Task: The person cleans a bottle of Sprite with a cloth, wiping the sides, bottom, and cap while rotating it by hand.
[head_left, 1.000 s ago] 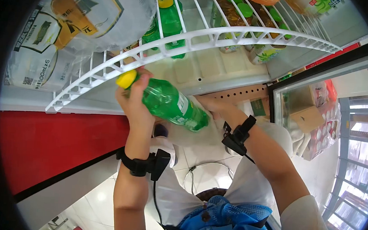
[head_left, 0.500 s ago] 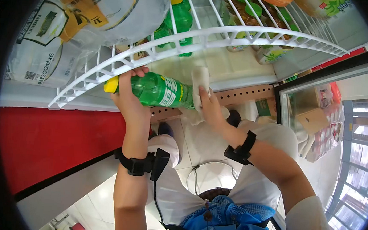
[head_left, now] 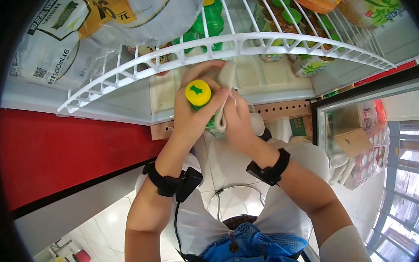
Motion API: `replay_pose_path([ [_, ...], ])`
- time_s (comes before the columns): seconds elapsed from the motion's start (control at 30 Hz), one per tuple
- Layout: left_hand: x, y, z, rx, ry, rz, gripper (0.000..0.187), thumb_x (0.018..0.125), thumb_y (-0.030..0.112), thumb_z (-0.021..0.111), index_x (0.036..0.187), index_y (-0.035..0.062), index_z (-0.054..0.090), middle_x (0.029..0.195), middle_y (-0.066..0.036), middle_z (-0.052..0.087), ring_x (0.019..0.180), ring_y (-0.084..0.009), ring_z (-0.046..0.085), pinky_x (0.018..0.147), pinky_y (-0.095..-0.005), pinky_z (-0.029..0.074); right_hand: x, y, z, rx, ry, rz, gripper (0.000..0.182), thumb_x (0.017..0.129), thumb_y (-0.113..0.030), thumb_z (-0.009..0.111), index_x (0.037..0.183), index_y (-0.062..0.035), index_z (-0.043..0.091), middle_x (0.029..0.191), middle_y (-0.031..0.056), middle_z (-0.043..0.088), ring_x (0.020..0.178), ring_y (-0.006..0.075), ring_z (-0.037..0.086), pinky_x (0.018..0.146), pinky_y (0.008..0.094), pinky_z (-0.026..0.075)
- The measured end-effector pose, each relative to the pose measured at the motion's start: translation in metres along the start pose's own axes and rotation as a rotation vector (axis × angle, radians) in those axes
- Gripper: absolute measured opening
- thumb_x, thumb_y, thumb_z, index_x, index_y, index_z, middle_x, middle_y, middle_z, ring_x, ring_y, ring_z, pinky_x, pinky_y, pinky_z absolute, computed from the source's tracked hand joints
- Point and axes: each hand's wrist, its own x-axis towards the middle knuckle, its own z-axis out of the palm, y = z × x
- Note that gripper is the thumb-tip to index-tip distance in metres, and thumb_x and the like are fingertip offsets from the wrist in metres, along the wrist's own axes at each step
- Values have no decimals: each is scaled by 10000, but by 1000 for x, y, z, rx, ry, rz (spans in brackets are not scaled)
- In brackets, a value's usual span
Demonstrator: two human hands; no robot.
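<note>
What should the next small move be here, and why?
Probably a short wipe along the side of the yellow-capped bottle with the cloth: the left hand grips the bottle near its top, seemingly steadying it, while the right hand holds the cloth at its side.

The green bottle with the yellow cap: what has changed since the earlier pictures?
The bottle has turned: its cap, earlier pointing picture-left, now faces the camera. The left hand still grips it; the right hand still holds the pale cloth against it. The wire shelf stays put.
</note>
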Motion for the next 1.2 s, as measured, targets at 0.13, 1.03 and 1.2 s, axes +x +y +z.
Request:
replay_pose_path([
  [0.13,1,-5,-3,191,-153,201,196,677,80,588,847,-9,547,1028,-71,535,921,-172,500,832,-269,327,24,22,-14,167,-382,391,300,859,-223,386,1030,10,468,927,122,553,845,217,538,713,292,422],
  [1.03,12,-5,-48,-477,557,-119,187,778,178,483,822,-4,483,750,-79,490,788,-212,516,711,-321,437,-3,46,0,269,284,505,513,770,-371,542,1055,46,446,912,97,541,795,140,518,689,273,425],
  [1.2,6,-6,-37,-454,408,-114,148,727,128,550,750,-16,520,740,-98,552,703,-182,544,660,-280,435,-1,12,0,-308,-197,58,314,848,-219,423,979,62,470,833,211,522,755,317,520,650,357,403],
])
